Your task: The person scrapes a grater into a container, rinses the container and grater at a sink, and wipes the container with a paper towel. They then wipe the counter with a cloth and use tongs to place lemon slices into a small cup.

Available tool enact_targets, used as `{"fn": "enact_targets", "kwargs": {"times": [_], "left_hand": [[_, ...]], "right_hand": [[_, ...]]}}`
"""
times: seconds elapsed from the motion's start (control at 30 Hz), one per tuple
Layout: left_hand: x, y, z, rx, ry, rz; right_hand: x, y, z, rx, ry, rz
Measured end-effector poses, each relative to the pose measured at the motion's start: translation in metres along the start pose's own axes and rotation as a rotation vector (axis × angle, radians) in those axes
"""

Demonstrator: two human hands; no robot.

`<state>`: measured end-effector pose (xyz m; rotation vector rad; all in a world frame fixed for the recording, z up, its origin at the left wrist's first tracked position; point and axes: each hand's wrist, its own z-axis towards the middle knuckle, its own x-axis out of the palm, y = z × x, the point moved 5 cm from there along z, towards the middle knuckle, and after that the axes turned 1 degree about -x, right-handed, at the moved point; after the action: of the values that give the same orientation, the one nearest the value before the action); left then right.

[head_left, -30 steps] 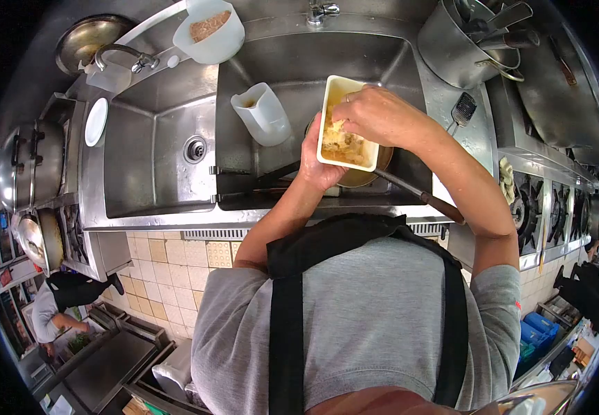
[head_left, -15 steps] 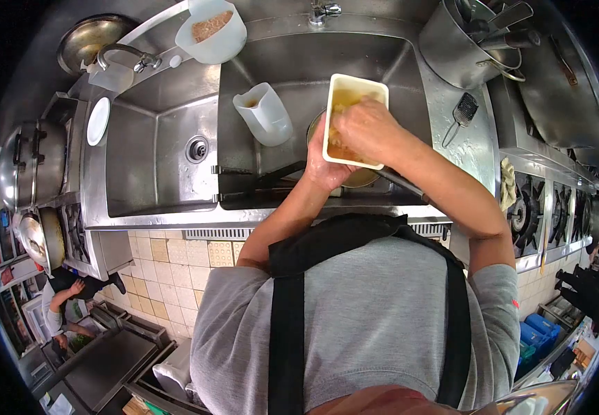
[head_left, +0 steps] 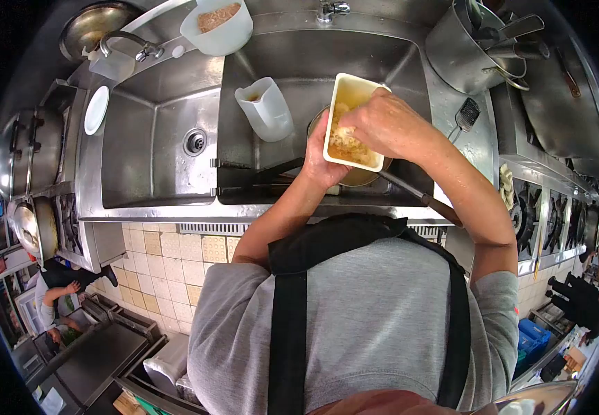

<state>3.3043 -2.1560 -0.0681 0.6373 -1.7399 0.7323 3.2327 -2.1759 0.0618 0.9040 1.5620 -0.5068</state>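
A cream rectangular tub (head_left: 377,162) is tilted over the sink, with my left hand (head_left: 322,155) wrapped around its left side and underside. Pale yellow chopped food (head_left: 346,144) and some liquid lie inside it. My right hand (head_left: 386,123) reaches over the tub's right rim, its fingers curled closed in the food; the fingertips are partly hidden. Beneath the tub, a round pan (head_left: 360,178) is mostly covered, its long handle (head_left: 424,197) pointing to the lower right. Left of my hands a translucent plastic jug (head_left: 266,114) leans in the same basin.
The left basin (head_left: 164,149) has a drain. A white tub of brownish contents (head_left: 224,34) sits on the back ledge. On the right stand a large pot of utensils (head_left: 451,52) and a small grater (head_left: 467,114). Other people are at far left (head_left: 53,301) and far right (head_left: 579,304).
My right hand has lifted slightly and shifted right within the tub, exposing more of the pale food. The left hand still holds the tub. The view has shifted slightly.
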Motion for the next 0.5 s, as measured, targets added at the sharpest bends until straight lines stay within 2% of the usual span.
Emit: {"fn": "enact_targets", "kwargs": {"times": [0.07, 0.13, 0.2, 0.27, 0.33, 0.43, 0.5], "left_hand": [[0.005, -0.002, -0.002, 0.011, -0.021, 0.025], [0.01, -0.003, -0.002, 0.02, -0.031, 0.042], [0.01, -0.002, 0.0, -0.018, -0.001, 0.01], [0.008, -0.002, 0.001, -0.023, -0.004, 0.007], [0.004, -0.001, 0.001, -0.007, -0.039, 0.033], [0.005, -0.002, 0.0, -0.011, 0.162, -0.079], [0.003, -0.002, -0.001, -0.011, 0.124, -0.075]], "right_hand": [[0.007, 0.003, -0.004, -0.103, 0.055, 0.04], [0.015, 0.003, -0.008, -0.099, -0.165, -0.098], [0.022, 0.003, -0.007, -0.077, -0.283, -0.18], [0.026, 0.001, 0.0, -0.045, -0.298, -0.202], [0.026, -0.005, 0.006, -0.036, -0.225, -0.163], [0.014, -0.01, 0.006, -0.016, -0.185, -0.04], [0.007, -0.01, 0.003, -0.002, -0.164, 0.029]]}}
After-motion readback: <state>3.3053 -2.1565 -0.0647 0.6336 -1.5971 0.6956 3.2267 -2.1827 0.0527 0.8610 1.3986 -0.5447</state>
